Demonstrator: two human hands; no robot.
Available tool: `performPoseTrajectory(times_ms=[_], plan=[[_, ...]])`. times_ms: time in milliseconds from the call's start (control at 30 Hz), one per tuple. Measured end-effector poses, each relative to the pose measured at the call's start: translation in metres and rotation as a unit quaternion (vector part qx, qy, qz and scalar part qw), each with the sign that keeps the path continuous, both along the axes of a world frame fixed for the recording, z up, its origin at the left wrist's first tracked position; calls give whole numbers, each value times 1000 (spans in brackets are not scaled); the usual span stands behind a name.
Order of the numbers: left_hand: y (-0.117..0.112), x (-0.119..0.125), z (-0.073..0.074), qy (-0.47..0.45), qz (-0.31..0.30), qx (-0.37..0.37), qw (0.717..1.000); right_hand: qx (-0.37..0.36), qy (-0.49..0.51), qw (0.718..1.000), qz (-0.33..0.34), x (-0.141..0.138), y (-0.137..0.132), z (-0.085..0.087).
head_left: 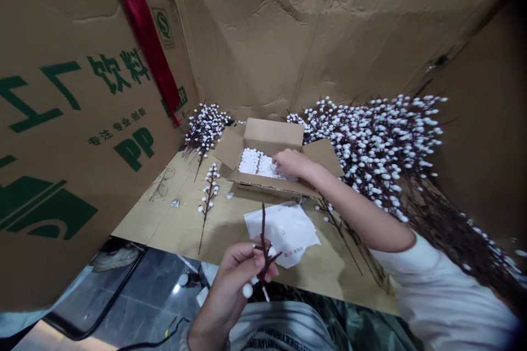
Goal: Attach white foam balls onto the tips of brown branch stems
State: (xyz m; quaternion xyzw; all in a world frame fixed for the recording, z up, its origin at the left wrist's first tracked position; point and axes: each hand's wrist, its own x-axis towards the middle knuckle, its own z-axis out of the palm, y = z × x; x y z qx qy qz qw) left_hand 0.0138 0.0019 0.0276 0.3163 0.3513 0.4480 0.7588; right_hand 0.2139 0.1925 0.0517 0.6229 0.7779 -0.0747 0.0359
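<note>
Near my body, my left hand (242,271) pinches a brown artificial berry branch (263,241) between thumb and fingers. Bare twigs point upward on it, and a few white balls sit around its lower part, one large beside the thumb. My right hand (291,164) reaches into an open cardboard box (274,134), its fingers curled down at the white balls (251,162) that fill it. Those fingertips are partly hidden, so what they grip cannot be made out. Left of the box, a finished-looking berry branch (209,192) with white balls lies on the table.
A large heap of white-berry branches (370,137) covers the right side; a smaller bunch (206,126) stands back left. A torn white plastic sheet (284,230) lies before the box. Cardboard walls (255,49) enclose the table, with a red ribbon (144,27) hanging left.
</note>
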Motion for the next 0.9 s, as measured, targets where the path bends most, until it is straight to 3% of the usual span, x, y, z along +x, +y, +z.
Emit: performPoseTrajectory(times_ms=[167, 533, 633, 733, 900], plan=[[3, -7, -1, -9, 39, -25, 999, -56, -72, 995, 28, -7, 20, -24], [5, -7, 1, -44, 52, -37, 997, -53, -60, 996, 33, 2, 31, -30], [4, -7, 0, -62, 74, -46, 994, -14, -19, 999, 23, 4, 25, -23], [4, -7, 1, -48, 84, -45, 994, 63, 47, 997, 6, 7, 6, -3], [5, -3, 4, -11, 97, 23, 995, 207, 210, 955, -21, 5, -61, 28]])
